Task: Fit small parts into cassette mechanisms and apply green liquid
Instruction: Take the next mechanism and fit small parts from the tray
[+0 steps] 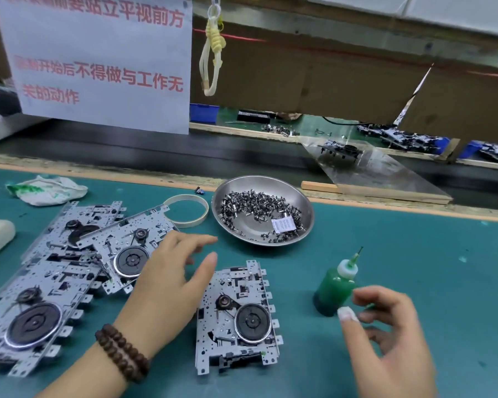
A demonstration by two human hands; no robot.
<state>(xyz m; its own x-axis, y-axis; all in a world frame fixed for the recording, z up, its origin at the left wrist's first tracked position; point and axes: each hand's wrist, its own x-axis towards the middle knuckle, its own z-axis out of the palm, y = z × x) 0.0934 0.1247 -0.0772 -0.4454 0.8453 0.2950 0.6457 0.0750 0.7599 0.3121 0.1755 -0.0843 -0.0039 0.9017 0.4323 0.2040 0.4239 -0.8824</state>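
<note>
The right hand (385, 334) is hovering with its fingers (365, 294) loosely spread and holding nothing, the fingertips sitting just beside the green liquid bottle (335, 288); whether they are touching it cannot be told. The bottle is standing nearly upright on the teal worktop (414, 254), its needle tip leaning up and away to the right, so its long axis is running roughly vertical, just left of and beyond those fingers. The left hand (170, 280) is also hanging open and empty, fingers pointing right above the single cassette mechanism (239, 320) lying flat between the two hands. The right hand is clearly the nearer to the bottle. Farther out, the steel dish of small parts (262, 211) is resting beyond the mechanism, and further mechanisms (69, 271) are lying stacked at the left.
</note>
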